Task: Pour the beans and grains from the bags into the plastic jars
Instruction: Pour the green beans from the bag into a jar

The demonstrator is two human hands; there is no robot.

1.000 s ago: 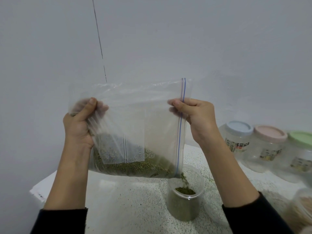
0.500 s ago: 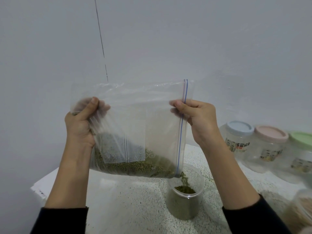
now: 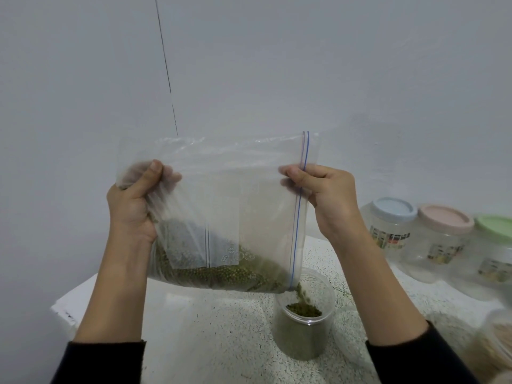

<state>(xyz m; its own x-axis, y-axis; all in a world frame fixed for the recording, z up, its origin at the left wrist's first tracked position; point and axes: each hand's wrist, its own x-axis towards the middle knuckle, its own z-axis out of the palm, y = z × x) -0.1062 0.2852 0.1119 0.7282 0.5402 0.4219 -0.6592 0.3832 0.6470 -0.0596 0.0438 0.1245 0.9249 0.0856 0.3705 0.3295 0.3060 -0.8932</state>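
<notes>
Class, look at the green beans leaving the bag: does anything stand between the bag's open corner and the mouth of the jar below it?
Nothing visible does. The green beans fall from the bag corner straight into the lidless open jar.

Speckled white table (image 3: 221, 328) — open jar (image 3: 303, 331) of green beans, three lidded jars (image 3: 432, 239) at right.

The zip bag (image 3: 221, 206) is thin clear plastic, glossy and crinkly. Open jar (image 3: 304, 325) at 5 o'clock is see-through plastic too. The lidded jars (image 3: 415, 239) at 3 o'clock have matt pastel plastic tops. Countertop (image 3: 221, 333) looks like smooth speckled stone, wall (image 3: 277, 65) matt paint.
</notes>
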